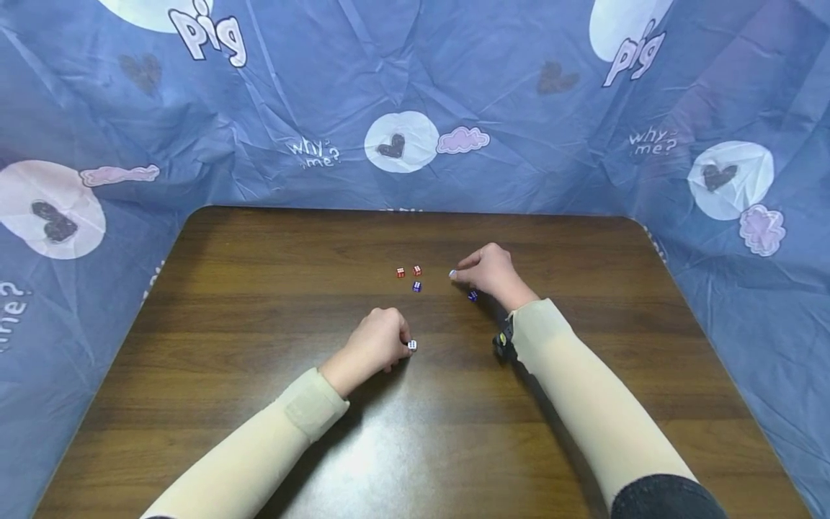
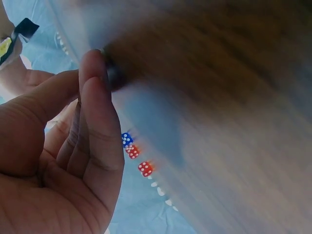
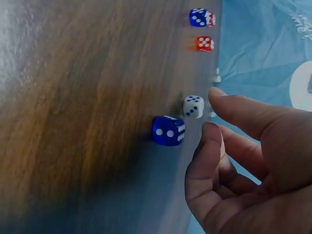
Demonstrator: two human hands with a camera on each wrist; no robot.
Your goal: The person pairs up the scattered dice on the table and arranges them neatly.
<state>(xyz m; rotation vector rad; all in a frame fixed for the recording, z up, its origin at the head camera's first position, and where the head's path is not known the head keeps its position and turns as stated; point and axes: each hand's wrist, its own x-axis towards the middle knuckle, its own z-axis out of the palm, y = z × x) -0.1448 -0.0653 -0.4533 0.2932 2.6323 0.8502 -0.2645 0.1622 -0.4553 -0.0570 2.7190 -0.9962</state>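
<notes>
My left hand (image 1: 378, 337) pinches a white die (image 1: 412, 345) at its fingertips, low over the front middle of the table. The left wrist view shows the left hand's thumb and fingertips (image 2: 92, 63) meeting; the die is only a dark blur there. Farther back, my right hand (image 1: 491, 274) reaches to a second white die (image 3: 194, 106), which sits on the table at its fingertips. A gap shows between the right thumb and forefinger. Just beside that die lies a blue die (image 3: 168, 130), under the right hand's wrist side in the head view.
Two red dice (image 1: 400, 272) and another blue die (image 1: 417, 287) form a small group left of the right hand. The brown wooden table (image 1: 272, 274) has a blue printed cloth (image 1: 519, 158) hanging behind it. A dark strapped device (image 1: 502, 340) is on the right wrist.
</notes>
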